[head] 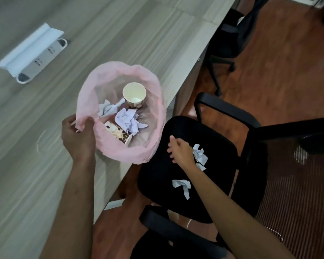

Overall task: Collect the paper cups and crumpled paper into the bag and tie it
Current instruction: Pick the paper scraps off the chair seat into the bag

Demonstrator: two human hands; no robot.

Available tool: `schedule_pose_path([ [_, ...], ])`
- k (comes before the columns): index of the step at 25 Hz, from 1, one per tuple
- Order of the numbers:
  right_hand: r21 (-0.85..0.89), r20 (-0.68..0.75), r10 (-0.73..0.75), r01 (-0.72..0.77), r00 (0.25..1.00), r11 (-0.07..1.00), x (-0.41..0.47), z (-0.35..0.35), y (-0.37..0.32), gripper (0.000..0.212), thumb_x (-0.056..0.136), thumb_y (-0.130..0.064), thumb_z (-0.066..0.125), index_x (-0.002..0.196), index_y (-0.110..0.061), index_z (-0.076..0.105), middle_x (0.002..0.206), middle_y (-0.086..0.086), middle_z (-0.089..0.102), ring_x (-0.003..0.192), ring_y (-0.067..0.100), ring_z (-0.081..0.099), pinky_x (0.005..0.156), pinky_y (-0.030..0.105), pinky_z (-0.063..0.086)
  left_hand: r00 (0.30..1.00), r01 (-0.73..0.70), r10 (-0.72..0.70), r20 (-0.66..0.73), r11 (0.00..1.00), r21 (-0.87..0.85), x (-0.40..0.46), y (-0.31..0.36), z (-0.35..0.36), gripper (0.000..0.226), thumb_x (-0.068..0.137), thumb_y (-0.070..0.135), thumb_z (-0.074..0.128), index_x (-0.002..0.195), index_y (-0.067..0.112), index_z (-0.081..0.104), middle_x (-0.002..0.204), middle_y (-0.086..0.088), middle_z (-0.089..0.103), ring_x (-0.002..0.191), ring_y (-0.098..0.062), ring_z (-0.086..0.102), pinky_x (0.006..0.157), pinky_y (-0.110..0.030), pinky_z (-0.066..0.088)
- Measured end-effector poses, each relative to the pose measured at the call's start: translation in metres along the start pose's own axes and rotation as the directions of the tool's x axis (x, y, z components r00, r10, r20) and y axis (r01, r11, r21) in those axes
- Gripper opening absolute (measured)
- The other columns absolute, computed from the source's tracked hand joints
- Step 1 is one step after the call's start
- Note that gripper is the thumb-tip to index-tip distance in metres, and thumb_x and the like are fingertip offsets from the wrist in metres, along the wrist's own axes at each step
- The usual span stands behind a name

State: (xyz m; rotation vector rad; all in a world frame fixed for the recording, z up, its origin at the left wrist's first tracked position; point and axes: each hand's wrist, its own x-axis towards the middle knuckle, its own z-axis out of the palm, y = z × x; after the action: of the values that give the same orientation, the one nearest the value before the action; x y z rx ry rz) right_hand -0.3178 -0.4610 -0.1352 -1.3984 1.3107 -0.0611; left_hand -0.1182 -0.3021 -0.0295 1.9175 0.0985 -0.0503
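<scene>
A pink plastic bag [153, 85] stands open at the desk's right edge. Inside it are an upright paper cup [134, 94], a second cup lying on its side [118, 132] and two crumpled papers [128, 121]. My left hand [79, 135] pinches the bag's left rim. My right hand [180, 151] hovers over the black chair seat [219, 146], fingers loosely curled, beside a crumpled paper [200, 155] that it does not clearly hold. Another piece of crumpled paper [182, 186] lies nearer on the seat.
A white power-socket box [31, 55] with its lid up sits in the wooden desk [36, 184] at the back left. A second black chair [230, 40] stands further along the desk. The floor is reddish wood [279, 71].
</scene>
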Motion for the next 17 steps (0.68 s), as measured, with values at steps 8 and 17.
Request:
schedule_pose_path([
  [8,-0.722,0.154,0.16,0.0,0.975,0.692,0.025,0.01,0.131,0.057,0.085,-0.035,0.069,0.136,-0.019,0.048,0.132,0.017,0.046,0.122,0.037,0.048,0.098,0.044,0.049,0.998,-0.062,0.061,-0.018,0.997,-0.054,-0.001,-0.005,0.011,0.023,0.077,0.022,0.066,0.099,0.023,0.061,0.089,0.008,0.065,0.071,-0.001,0.059,0.071,-0.02,0.048],
  [17,-0.863,0.098,0.047,0.062,0.994,0.501,0.032,0.03,0.206,0.03,0.091,-0.005,0.05,0.118,-0.014,0.057,0.122,0.014,0.055,0.111,0.031,0.051,0.095,0.035,0.045,0.996,-0.065,0.07,0.055,0.995,-0.08,0.002,-0.016,0.006,0.016,0.079,0.023,0.066,0.091,0.033,0.062,0.088,0.008,0.066,0.075,-0.006,0.06,0.073,-0.027,0.05],
])
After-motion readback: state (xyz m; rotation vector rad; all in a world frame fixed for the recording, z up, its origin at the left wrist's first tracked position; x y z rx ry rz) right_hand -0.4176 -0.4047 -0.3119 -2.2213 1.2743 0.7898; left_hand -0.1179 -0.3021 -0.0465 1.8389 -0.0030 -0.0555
